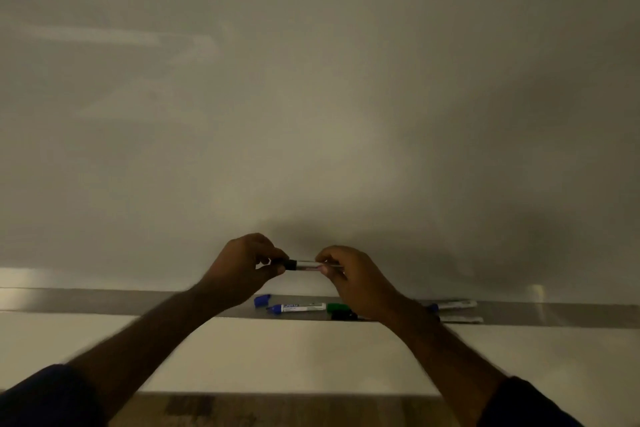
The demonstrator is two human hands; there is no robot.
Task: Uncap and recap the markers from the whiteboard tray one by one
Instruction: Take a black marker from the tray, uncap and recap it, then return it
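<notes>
I hold a black-capped marker level in front of the whiteboard, just above the metal tray. My left hand pinches its black cap; my right hand grips the pale barrel. The cap sits against the barrel; whether it is fully seated I cannot tell. On the tray below lie a loose blue cap, an uncapped blue marker, a green cap and a black piece.
Two more markers lie on the tray right of my right wrist, the nearer one at the tray's front edge. The whiteboard fills the upper view. A pale wall panel and wooden floor lie below the tray.
</notes>
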